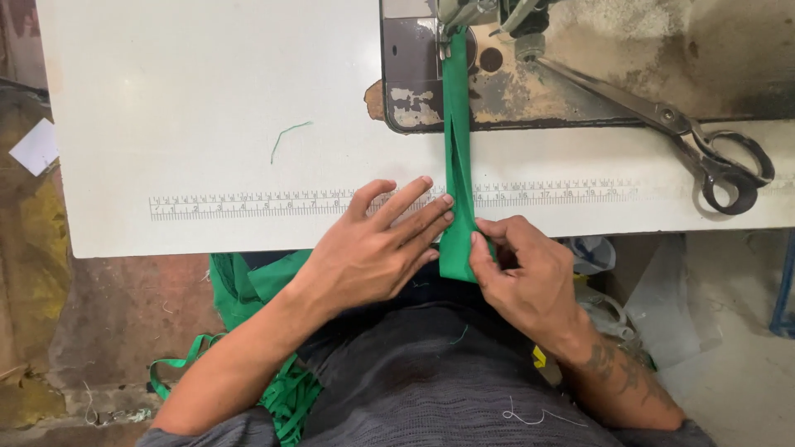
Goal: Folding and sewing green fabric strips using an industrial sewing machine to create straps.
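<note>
head view, steeply downward, close over table (207,99)

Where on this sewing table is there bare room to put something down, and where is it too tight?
The widest bare patch on the white table lies left of the green strip, above the printed ruler, with only a green thread there. A smaller patch sits between strip and scissors. It is crowded where left hand and right hand pinch the strip.
</note>
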